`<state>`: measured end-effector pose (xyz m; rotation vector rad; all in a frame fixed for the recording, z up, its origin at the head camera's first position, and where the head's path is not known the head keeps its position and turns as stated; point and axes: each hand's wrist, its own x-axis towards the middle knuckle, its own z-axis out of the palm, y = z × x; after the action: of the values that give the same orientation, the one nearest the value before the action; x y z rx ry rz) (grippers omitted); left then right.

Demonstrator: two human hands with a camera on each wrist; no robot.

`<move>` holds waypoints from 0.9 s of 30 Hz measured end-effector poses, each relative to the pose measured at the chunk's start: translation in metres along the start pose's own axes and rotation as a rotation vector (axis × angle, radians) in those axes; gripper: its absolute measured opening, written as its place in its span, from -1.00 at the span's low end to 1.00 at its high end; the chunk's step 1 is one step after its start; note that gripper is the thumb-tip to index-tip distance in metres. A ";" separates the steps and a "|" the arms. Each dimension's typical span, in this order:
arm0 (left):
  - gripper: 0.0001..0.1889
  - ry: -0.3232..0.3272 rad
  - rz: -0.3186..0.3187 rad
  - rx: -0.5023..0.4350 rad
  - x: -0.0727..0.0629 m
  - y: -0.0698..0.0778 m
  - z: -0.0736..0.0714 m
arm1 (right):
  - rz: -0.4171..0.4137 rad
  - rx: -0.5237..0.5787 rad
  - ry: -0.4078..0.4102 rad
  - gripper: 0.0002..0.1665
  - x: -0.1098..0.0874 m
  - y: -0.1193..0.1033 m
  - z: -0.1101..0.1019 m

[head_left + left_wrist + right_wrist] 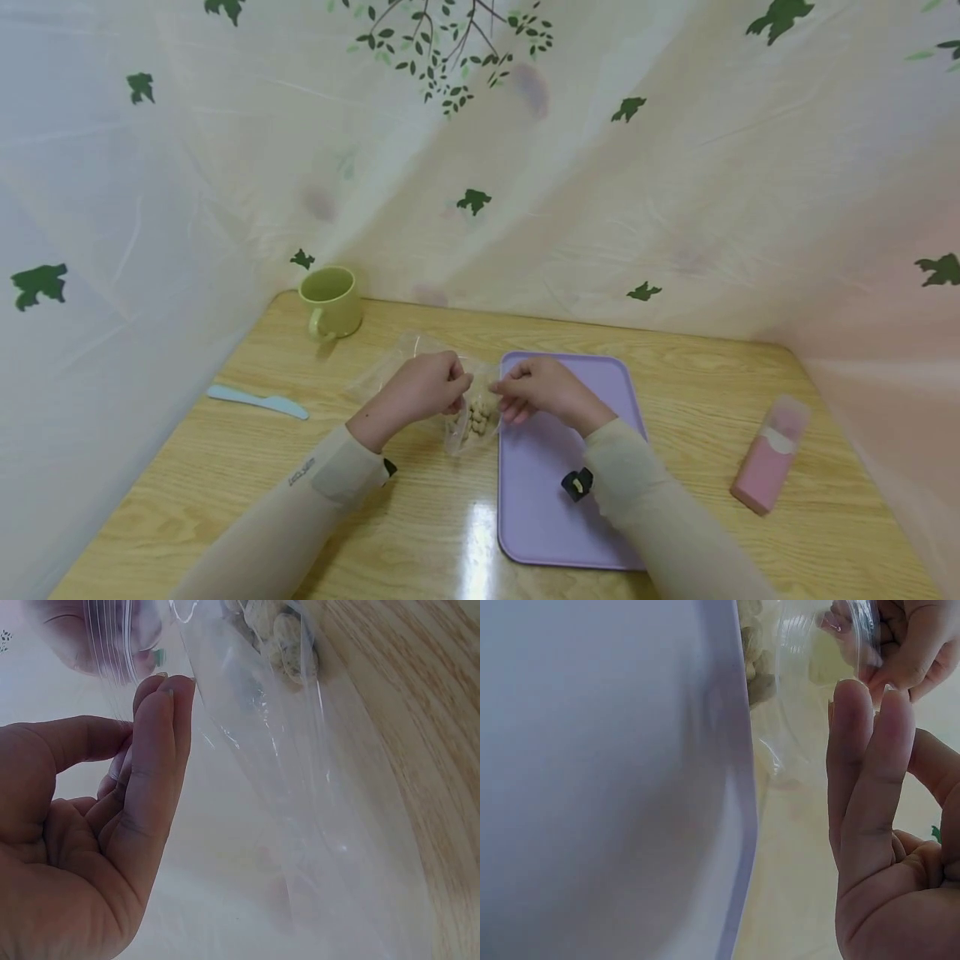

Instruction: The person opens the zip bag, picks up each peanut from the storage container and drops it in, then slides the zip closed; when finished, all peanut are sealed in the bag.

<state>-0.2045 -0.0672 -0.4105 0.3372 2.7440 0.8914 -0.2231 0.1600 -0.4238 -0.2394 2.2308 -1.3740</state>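
A clear zip bag (482,382) with peanuts (477,418) inside lies between my two hands, beside the purple tray (551,500). My left hand (427,385) pinches the ridged zip edge between thumb and fingertips, as the left wrist view shows. Loose plastic of the bag (247,832) spreads out below those fingers. Facing it, my right hand (553,392) reaches over the tray's far left corner and pinches at the bag's right edge. In the right wrist view, two straight fingers of the right hand (877,802) cover the pinching point.
A green mug (332,302) stands at the back left. In front of it lies a light blue knife (258,402). To the right of the tray rests a pink case (768,467) with a translucent top. A patterned cloth (525,208) hangs behind the wooden table (390,533).
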 end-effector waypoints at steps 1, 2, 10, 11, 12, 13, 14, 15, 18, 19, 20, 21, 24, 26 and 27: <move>-0.75 0.000 0.001 -0.001 0.000 0.000 0.000 | 0.001 -0.001 0.000 -0.59 -0.001 -0.001 0.000; -0.75 0.000 0.002 -0.003 0.000 0.000 0.000 | 0.002 -0.002 0.000 -0.59 -0.002 -0.001 -0.001; -0.76 0.001 0.004 0.001 -0.001 0.001 -0.001 | -0.021 -0.052 0.000 -0.50 -0.019 -0.007 -0.016; -0.76 0.001 0.004 0.003 -0.001 0.001 -0.001 | -0.023 -0.063 0.002 -0.48 -0.023 -0.008 -0.020; -0.76 0.001 0.004 0.007 -0.001 0.001 -0.001 | -0.024 -0.073 0.004 -0.47 -0.026 -0.009 -0.023; -0.76 0.000 0.003 0.005 0.000 0.001 -0.001 | -0.027 -0.081 0.006 -0.47 -0.029 -0.009 -0.026; -0.76 0.000 0.003 0.005 0.000 0.001 -0.001 | -0.028 -0.089 0.010 -0.46 -0.032 -0.009 -0.030; -0.76 0.000 0.004 0.006 0.000 0.002 -0.001 | -0.030 -0.097 0.014 -0.46 -0.035 -0.009 -0.033; -0.76 -0.002 0.005 0.000 0.000 0.002 -0.001 | -0.018 -0.110 0.027 -0.47 -0.043 -0.007 -0.042; -0.77 -0.003 0.006 -0.001 0.000 0.003 0.000 | -0.015 -0.115 0.031 -0.47 -0.045 -0.006 -0.045; -0.77 -0.004 0.007 -0.002 0.000 0.003 0.000 | -0.011 -0.120 0.032 -0.48 -0.048 -0.005 -0.047; -0.77 -0.004 0.008 -0.003 0.000 0.003 0.000 | -0.009 -0.124 0.030 -0.49 -0.051 -0.003 -0.050; -0.78 -0.001 0.009 -0.004 0.001 0.003 0.000 | -0.027 -0.139 -0.002 -0.56 -0.058 0.006 -0.059; -0.78 0.002 0.005 -0.004 0.002 0.003 0.000 | -0.049 -0.147 -0.039 -0.61 -0.063 0.013 -0.065; -0.78 0.003 0.005 -0.004 0.002 0.003 0.001 | -0.058 -0.155 -0.058 -0.63 -0.066 0.016 -0.068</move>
<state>-0.2060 -0.0639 -0.4098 0.3428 2.7447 0.8993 -0.1989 0.2470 -0.3922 -0.3953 2.3002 -1.2084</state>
